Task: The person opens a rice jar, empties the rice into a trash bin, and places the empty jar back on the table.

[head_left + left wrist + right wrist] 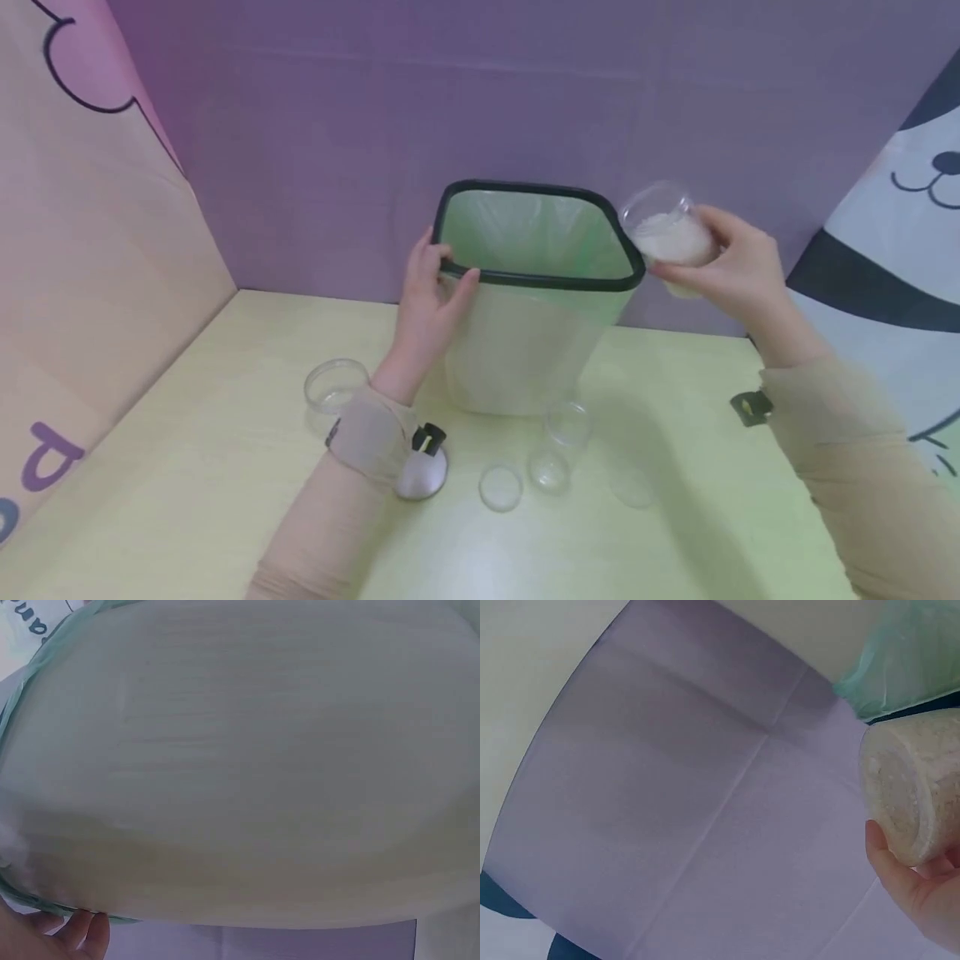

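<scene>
A pale waste bin (525,350) with a black rim and a green liner bag (525,237) stands on the table, its mouth facing up and toward me. My left hand (427,304) grips the rim at the near left corner; fingers of that hand show at the lower left of the left wrist view, beside the bin's wall (240,750). In my right hand (738,267) I hold a clear jar (667,225) containing a white substance. The jar leans toward the bin, its mouth close to the rim's right side. Its base (900,791) shows in the right wrist view.
Left of the bin sits a clear round dish (336,387). In front are a shiny round object (422,477) partly behind my left wrist, a clear disc (501,487), a small clear cup (549,472) and a clear container (567,425). A purple backdrop (300,150) rises behind.
</scene>
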A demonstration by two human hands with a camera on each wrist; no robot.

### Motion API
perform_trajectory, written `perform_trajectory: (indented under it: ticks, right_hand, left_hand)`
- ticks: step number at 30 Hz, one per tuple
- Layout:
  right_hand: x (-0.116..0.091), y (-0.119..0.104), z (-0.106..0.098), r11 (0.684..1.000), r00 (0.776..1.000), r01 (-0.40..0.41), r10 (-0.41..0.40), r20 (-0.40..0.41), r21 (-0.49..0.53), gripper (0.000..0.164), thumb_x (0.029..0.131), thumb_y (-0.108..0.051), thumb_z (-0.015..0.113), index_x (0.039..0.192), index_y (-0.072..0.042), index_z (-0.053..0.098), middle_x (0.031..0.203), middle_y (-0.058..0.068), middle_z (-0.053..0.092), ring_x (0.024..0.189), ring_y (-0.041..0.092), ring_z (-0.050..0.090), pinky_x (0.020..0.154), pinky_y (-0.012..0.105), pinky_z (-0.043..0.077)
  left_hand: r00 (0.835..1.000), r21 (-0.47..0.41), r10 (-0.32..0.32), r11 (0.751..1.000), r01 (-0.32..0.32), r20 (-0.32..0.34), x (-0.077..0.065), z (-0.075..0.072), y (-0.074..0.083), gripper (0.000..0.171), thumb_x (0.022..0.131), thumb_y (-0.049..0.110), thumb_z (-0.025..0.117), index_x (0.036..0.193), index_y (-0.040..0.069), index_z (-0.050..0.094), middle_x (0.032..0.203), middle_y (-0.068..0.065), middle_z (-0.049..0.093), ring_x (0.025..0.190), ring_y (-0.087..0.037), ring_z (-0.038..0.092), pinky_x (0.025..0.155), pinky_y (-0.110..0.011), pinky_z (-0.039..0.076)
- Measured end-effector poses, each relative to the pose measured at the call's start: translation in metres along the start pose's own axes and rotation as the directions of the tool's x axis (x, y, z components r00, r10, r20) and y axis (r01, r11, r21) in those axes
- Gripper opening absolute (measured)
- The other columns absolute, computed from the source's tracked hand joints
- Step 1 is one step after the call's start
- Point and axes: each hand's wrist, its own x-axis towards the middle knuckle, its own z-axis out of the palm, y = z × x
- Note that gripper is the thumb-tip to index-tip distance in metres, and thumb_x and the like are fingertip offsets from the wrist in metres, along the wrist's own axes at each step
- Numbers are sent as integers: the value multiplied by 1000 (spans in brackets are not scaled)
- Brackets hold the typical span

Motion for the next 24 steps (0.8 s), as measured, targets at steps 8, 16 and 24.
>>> perform_trajectory:
  ticks: [8,16,24]
  right_hand:
    - [14,-9,-7,990,995,98,-94,45,-105,78,70,-23,83,136,-4,47,134,22,52,114,40,49,92,54,41]
    - [21,-15,-8,973,987,152,-139,84,-172,77,69,-19,84,136,-3,47,132,24,53,115,43,49,94,58,40]
    - [24,-17,-10,944,974,223,-205,95,-242,76,69,-17,83,134,-2,48,130,25,54,112,44,49,92,59,40]
  left_hand:
    - [1000,24,9,1000,-9,4,-1,1,3,93,77,85,24,115,3,45,152,-21,24,131,-39,39,98,-57,43]
    - [1000,28,26,999,-26,6,0,-2,1,64,91,62,40,115,3,45,152,-21,24,128,-37,42,97,-53,44]
    - [999,31,33,999,-33,6,1,0,0,53,93,51,47,116,2,45,151,-21,24,127,-38,43,96,-53,45]
